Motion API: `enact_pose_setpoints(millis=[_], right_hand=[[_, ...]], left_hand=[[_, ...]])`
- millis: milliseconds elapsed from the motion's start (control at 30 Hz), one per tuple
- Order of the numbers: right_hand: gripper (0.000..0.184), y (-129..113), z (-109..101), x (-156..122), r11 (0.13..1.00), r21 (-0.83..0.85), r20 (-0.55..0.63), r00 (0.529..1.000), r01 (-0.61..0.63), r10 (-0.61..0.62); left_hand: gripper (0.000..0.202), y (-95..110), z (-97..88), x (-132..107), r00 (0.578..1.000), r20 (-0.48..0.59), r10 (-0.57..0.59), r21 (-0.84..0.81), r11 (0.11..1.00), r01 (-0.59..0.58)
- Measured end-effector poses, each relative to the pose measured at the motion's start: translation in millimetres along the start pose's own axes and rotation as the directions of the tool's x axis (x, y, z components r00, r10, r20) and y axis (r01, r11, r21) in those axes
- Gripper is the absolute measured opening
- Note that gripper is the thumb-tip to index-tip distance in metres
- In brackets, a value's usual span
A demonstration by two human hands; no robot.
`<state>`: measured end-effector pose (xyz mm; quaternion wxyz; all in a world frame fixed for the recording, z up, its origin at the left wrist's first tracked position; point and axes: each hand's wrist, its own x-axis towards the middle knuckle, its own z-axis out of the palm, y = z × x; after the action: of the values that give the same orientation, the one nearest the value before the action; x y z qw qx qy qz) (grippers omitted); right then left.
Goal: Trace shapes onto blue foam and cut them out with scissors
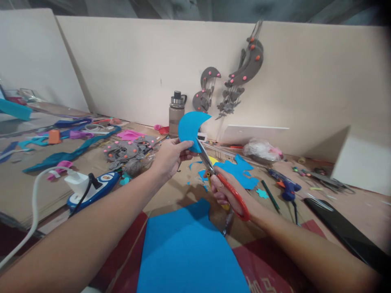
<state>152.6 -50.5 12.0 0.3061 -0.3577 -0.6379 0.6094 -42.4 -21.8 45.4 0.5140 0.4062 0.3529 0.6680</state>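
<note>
My left hand (176, 156) pinches the lower edge of a blue crescent-shaped felt piece (188, 128), raised above the table. In my right hand (224, 187) is a pair of scissors (233, 195) with red handles. Their blades point up and left and meet the crescent's lower right edge; whether they are cutting into it I cannot tell. Part of a yellow thing shows beneath my right hand, its kind unclear. A large blue felt sheet (186, 248) lies nearest me, below both hands. Blue felt scraps (240, 171) lie behind my right hand.
A bottle (176, 116) stands against the board at the back, beside hanging grey crescent ornaments (250, 65). On the left are a blue power strip (97, 185) and grey felt pieces (122, 150). To the right lie a glue gun (285, 185) and a black phone (342, 226).
</note>
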Motion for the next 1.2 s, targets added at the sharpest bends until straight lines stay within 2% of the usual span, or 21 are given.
enact_pose_setpoints(millis=[367,667,967,1200], right_hand=[[0.049,12,-5,4,1.000,-0.024,0.000,1.000,0.011,-0.011],[0.050,8,-3,1,0.987,-0.099,0.008,0.992,0.128,-0.128],[0.048,8,-2,3,0.999,0.010,-0.006,0.999,0.047,-0.047],[0.052,5,2,1,0.999,0.005,-0.052,0.998,0.034,-0.033]], left_hand=[[0.027,-1,-1.3,0,1.000,0.009,0.004,-0.004,1.000,-0.004],[0.028,-2,-1.4,0,0.999,0.043,-0.007,0.013,1.000,0.007],[0.030,-4,-3.0,2,0.998,0.056,-0.015,0.024,1.000,0.013],[0.030,-4,-3.2,2,0.998,0.058,-0.019,0.029,0.999,0.018]])
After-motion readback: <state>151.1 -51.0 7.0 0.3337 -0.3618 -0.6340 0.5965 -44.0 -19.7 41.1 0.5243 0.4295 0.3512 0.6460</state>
